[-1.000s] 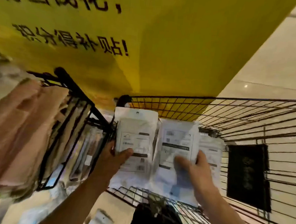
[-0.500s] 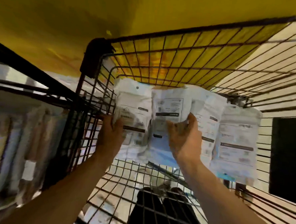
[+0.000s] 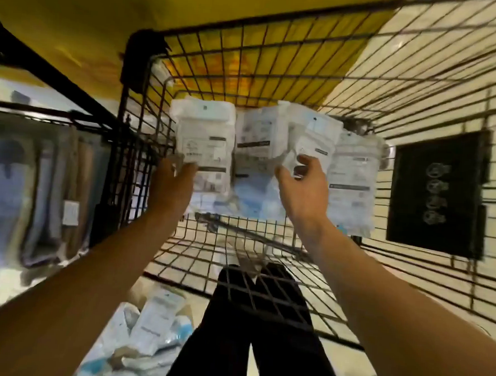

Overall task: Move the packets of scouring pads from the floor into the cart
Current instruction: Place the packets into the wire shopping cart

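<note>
Several white packets of scouring pads stand in a row against the far end of the black wire cart. My left hand grips the lower edge of the leftmost packet. My right hand pinches the bottom of a tilted packet in front of the middle packet. Another packet leans at the right end. More packets lie in a heap on the floor below the cart's near edge, by my legs.
A second wire rack with hanging goods stands close on the left. A black sign is fixed to the cart's right wall. A yellow panel rises behind the cart. My dark trouser legs show through the cart's mesh floor.
The view has tilted down and come closer to the cart. Both hands pushed the packets deeper toward the far end; my right hand shifted from the middle packet to the tilted one.
</note>
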Demonstrator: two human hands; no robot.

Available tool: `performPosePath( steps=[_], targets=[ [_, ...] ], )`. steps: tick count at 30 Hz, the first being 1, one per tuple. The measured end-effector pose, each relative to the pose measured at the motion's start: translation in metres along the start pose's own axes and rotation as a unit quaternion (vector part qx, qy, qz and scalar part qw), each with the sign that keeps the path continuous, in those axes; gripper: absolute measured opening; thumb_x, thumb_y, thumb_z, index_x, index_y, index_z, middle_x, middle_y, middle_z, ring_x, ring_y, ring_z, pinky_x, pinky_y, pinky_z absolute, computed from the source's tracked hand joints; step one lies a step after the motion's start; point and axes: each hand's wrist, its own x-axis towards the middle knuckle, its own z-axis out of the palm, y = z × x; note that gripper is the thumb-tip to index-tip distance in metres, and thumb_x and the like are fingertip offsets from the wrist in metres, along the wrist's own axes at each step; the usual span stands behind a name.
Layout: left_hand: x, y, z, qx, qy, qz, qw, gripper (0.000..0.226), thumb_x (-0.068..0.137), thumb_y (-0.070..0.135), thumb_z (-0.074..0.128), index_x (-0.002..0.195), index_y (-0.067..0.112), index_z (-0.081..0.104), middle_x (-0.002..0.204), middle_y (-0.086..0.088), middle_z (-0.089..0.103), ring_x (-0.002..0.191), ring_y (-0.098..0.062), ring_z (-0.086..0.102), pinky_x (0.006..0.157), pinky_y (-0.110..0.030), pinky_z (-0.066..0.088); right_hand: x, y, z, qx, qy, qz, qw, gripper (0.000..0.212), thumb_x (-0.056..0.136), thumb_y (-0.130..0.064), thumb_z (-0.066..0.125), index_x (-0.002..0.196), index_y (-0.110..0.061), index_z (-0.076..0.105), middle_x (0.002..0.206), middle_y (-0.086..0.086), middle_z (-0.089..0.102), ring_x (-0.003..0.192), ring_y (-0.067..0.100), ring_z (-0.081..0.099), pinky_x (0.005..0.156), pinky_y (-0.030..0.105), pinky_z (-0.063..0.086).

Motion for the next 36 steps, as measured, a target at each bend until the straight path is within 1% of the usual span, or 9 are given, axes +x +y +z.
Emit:
performPosePath(
  steps=[3,6,9,12,16,19,22,28,36],
  targets=[
    [-0.051,0.026,-0.018,0.014,-0.043,0.02,0.999,0.035,0.096,0.033,0.06,0.126,0.015,0.065,0.117,-0.001,0.065,0.104,-0.022,0.06,0.072,-0.028,0.046,-0.041,-0.014,-0.035,0.008,-0.067,0.04,0.997,0.042,0.096,-0.036,0.071,0.133,-0.02,0.063,0.111,0.0,0.07,0.101,0.021,0.068,0.087,0.032,0.05],
    [-0.108,0.05,-0.039,-0.043,-0.119,-0.015,0.992,0.023,0.09,0.038,0.064,0.109,0.024,0.066,0.119,-0.009,0.066,0.106,-0.024,0.06,0.092,-0.039,0.051,-0.094,-0.026,-0.07,0.031,-0.144,0.069,0.987,0.028,0.094,-0.036,0.074,0.119,-0.024,0.069,0.112,0.002,0.075,0.1,0.023,0.073,0.083,0.037,0.054],
    [-0.162,0.064,-0.059,-0.176,-0.228,-0.101,0.952,0.013,0.101,0.034,0.062,0.107,0.024,0.068,0.127,-0.008,0.07,0.114,-0.023,0.065,0.097,-0.04,0.048,-0.147,-0.037,-0.105,0.065,-0.194,0.05,0.978,0.01,0.097,-0.03,0.075,0.106,-0.028,0.072,0.099,-0.004,0.076,0.089,0.015,0.071,0.072,0.025,0.051],
    [-0.205,0.064,-0.077,-0.167,-0.279,-0.062,0.944,0.014,0.105,0.029,0.057,0.109,0.028,0.07,0.114,0.005,0.076,0.113,-0.016,0.07,0.096,-0.038,0.052,-0.193,-0.043,-0.131,0.077,-0.201,0.009,0.976,0.013,0.097,-0.023,0.075,0.109,-0.021,0.076,0.098,0.0,0.078,0.087,0.009,0.071,0.079,0.025,0.055],
    [-0.235,0.056,-0.096,-0.142,-0.227,-0.025,0.963,0.009,0.103,0.026,0.061,0.107,0.028,0.068,0.111,0.003,0.077,0.103,-0.016,0.072,0.089,-0.036,0.051,-0.226,-0.049,-0.155,0.053,-0.187,-0.05,0.98,0.013,0.095,-0.019,0.076,0.108,-0.02,0.078,0.103,-0.002,0.08,0.097,0.012,0.075,0.092,0.034,0.06],
    [-0.249,0.045,-0.111,-0.16,-0.196,-0.021,0.967,0.013,0.09,0.03,0.07,0.103,0.027,0.068,0.106,-0.002,0.077,0.097,-0.018,0.07,0.079,-0.034,0.048,-0.232,-0.055,-0.172,0.038,-0.205,-0.071,0.975,0.009,0.096,-0.019,0.075,0.104,-0.023,0.078,0.101,-0.004,0.08,0.097,0.016,0.076,0.081,0.027,0.058],
    [-0.256,0.021,-0.128,-0.172,-0.165,-0.059,0.969,0.009,0.092,0.023,0.071,0.101,0.024,0.067,0.088,0.008,0.078,0.093,-0.018,0.068,0.079,-0.034,0.046,-0.225,-0.06,-0.184,0.014,-0.216,-0.102,0.971,0.007,0.097,-0.02,0.073,0.098,-0.026,0.077,0.1,-0.003,0.079,0.095,0.02,0.076,0.075,0.024,0.055],
    [-0.303,-0.033,-0.156,-0.133,-0.035,-0.077,0.987,0.016,0.107,0.015,0.054,0.112,0.02,0.069,0.109,-0.003,0.076,0.104,-0.029,0.07,0.08,-0.035,0.047,-0.207,-0.072,-0.192,-0.014,-0.279,-0.13,0.951,0.007,0.097,-0.022,0.073,0.1,-0.027,0.078,0.101,-0.002,0.079,0.098,0.026,0.075,0.089,0.043,0.06],
    [-0.41,-0.084,-0.123,-0.255,0.135,-0.176,0.941,0.017,0.106,0.015,0.057,0.109,0.02,0.073,0.108,-0.008,0.078,0.097,-0.027,0.072,0.081,-0.037,0.052,-0.194,-0.053,-0.177,-0.11,-0.405,-0.136,0.897,0.007,0.097,-0.023,0.075,0.093,-0.027,0.079,0.091,0.006,0.08,0.091,0.029,0.075,0.087,0.048,0.058]
  ],
)
